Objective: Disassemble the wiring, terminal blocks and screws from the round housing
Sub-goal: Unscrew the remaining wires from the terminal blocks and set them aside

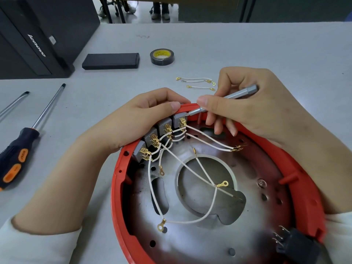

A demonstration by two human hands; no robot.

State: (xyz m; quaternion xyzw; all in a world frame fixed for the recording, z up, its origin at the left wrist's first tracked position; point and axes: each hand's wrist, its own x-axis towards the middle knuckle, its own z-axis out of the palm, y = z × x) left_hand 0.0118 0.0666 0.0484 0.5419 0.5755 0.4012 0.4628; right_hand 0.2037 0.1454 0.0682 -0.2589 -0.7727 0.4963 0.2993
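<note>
Far left on the grey worktop point(247, 44): a black-and-orange-handled screwdriver point(28, 138), untouched. Left hand point(137, 119) with fingers point(171, 105) curled over the far-left rim of the round red plastic housing point(117, 187), just above four grey terminal blocks point(163, 126) trailing white wires point(192, 168) across the metal floor. Right hand point(257, 105) with fingers pinching a slim silver screwdriver point(226, 98), tip at the farthest block; two loose white wires point(196, 82) beyond the rim.

Office desk used as a repair bench

A black Lenovo computer tower point(38, 35) stands on the grey desk point(247, 44); right of it lie electrical tape point(162, 57) and, nearer, screwdrivers point(21, 145).
</note>
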